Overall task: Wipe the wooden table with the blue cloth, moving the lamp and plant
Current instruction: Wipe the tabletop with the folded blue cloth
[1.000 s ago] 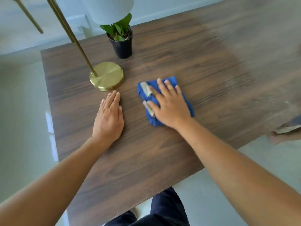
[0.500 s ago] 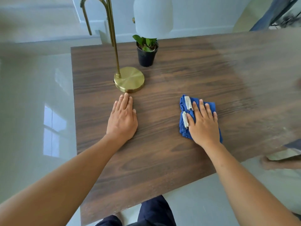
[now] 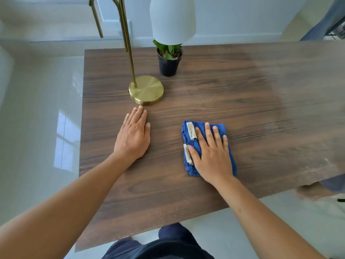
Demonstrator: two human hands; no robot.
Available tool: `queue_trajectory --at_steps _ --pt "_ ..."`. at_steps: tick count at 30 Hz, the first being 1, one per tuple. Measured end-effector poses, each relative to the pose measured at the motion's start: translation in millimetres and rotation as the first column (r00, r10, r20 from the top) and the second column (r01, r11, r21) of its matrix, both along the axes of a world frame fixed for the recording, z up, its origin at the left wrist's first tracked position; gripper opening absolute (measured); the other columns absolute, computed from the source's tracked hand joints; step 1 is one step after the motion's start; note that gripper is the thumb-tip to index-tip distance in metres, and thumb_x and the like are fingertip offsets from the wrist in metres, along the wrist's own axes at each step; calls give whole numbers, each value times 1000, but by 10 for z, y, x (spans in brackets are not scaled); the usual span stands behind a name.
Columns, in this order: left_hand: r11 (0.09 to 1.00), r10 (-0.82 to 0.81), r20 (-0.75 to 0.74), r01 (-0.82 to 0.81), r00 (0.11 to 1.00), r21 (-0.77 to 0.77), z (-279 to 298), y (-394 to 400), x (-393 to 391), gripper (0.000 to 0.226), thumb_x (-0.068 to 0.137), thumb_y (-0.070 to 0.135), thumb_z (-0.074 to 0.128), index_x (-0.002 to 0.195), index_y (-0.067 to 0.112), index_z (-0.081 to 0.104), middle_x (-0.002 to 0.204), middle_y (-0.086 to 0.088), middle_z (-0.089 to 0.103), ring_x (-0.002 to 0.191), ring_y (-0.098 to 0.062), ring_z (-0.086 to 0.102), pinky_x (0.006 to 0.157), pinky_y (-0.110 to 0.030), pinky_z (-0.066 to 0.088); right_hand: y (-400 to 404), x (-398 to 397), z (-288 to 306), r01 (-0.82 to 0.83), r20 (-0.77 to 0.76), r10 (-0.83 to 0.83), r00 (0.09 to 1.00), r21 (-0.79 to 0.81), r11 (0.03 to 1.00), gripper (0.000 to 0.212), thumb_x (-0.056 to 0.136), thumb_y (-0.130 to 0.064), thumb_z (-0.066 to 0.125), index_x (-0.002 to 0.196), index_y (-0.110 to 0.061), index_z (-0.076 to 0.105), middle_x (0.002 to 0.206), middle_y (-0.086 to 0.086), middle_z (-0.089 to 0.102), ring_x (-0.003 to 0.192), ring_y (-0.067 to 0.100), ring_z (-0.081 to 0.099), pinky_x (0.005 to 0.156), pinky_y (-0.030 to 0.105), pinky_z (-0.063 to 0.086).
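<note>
While both hands lie flat, right hand [image 3: 212, 154] fingers straight on one blue cloth [image 3: 192, 146], left hand [image 3: 133, 135] on table [image 3: 224, 94], one lamp [image 3: 146, 89], one plant [image 3: 169, 58]

I seem to be in a home — wooden table [image 3: 205, 101], brass lamp [image 3: 146, 90], potted plant [image 3: 169, 60], glossy pale floor tiles [image 3: 37, 128], white baseboard [image 3: 233, 37].

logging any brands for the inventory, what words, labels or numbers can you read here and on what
No text can be read in this frame.
Upper tag on the blue cloth: pale, any print too blurred to read.
Lower tag on the blue cloth: shows a barcode-like strip of bars, digits too small to read.
Lamp, plant pot and wooden table: no label or marking visible.
</note>
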State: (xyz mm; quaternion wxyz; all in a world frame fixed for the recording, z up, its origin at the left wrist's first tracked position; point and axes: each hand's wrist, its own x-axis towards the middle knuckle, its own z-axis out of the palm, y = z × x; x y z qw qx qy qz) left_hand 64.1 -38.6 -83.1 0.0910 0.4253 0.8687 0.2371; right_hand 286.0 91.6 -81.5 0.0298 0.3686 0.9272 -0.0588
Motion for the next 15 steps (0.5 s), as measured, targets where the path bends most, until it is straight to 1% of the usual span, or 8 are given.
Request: queue_trajectory --at_steps 3,5,7,8,10,12,14,15 --pt "995 28 98 -38 995 97 24 -34 -6 48 107 27 33 151 10 39 161 -4 32 151 -12 19 123 -26 6 -225 -280 4 -81 -53 78 996 -58 995 72 96 -62 -1 158 -28 5 167 2 -6 154 24 -8 124 49 -2" --pt "992 15 152 -34 988 119 42 -90 3 46 107 28 35 150 12 44 158 -1 37 150 -10 21 123 -26 7 -278 -425 42 -151 -196 112 974 -194 969 65 99 -54 5 159 -28 7 168 0 -5 154 18 -8 124 43 -3" --pt "991 -53 175 30 983 132 66 -149 58 47 107 32 37 151 17 42 159 2 35 150 -9 19 124 -30 5 -167 -507 108 -95 -377 -41 925 -337 937 57 104 -36 25 159 -23 15 168 2 -3 154 16 -5 125 37 0" --pt "987 -105 180 80 978 140 86 -164 114 49 107 36 37 153 20 38 162 4 30 151 -9 16 125 -33 2 -72 -507 120 -25 -391 -126 912 -359 933 56 105 -27 33 159 -21 17 168 3 -3 154 17 -5 125 36 2" --pt "973 -209 163 188 964 135 120 -145 288 56 105 42 37 157 25 25 166 7 13 153 -10 4 124 -39 -6 47 -447 97 94 -248 -163 955 -267 959 56 106 -27 35 159 -17 16 168 6 -2 154 22 -5 125 41 3" --pt "960 -278 69 278 958 22 98 -89 490 64 103 49 32 159 24 16 167 6 3 154 -15 -5 123 -46 -10 4 -370 29 95 -98 -113 989 -169 981 59 107 -37 27 159 -14 10 168 8 -2 154 24 -4 125 43 1" --pt "950 -287 -44 278 957 -145 50 -81 574 69 102 56 26 160 19 13 168 4 2 154 -18 -8 122 -51 -9 -121 -355 -11 89 -68 -101 993 -158 983 62 107 -40 22 159 -12 5 168 8 -3 154 22 -5 124 42 -1" --pt "946 -285 -84 265 955 -189 39 -135 559 71 101 57 24 160 18 13 168 4 3 154 -19 -8 121 -52 -10 -192 -364 -7 90 -66 -102 993 -156 984 63 107 -41 22 159 -11 3 167 8 -4 154 22 -5 124 42 -2"
